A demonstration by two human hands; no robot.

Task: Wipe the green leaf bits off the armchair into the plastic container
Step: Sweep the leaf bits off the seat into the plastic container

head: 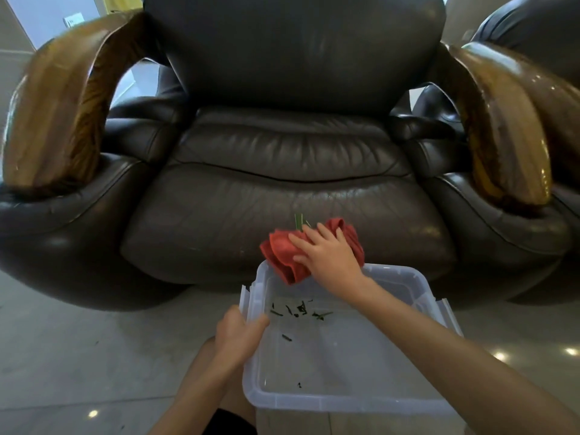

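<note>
A dark leather armchair (282,146) fills the view. My right hand (326,255) presses a crumpled red cloth (282,255) on the seat's front edge, and the cloth's lower end hangs over the far rim of the container. A few green leaf bits (299,221) stick out just behind the cloth. The clear plastic container (329,400) is held below the seat edge. My left hand (240,332) grips its left rim. Several dark green leaf bits (298,310) lie on the container's bottom.
Glossy wooden armrests rise on the left (59,120) and right (502,127) of the seat. Another dark chair (539,29) stands at the far right. Pale tiled floor (94,356) lies under the container, and my knee shows below my left hand.
</note>
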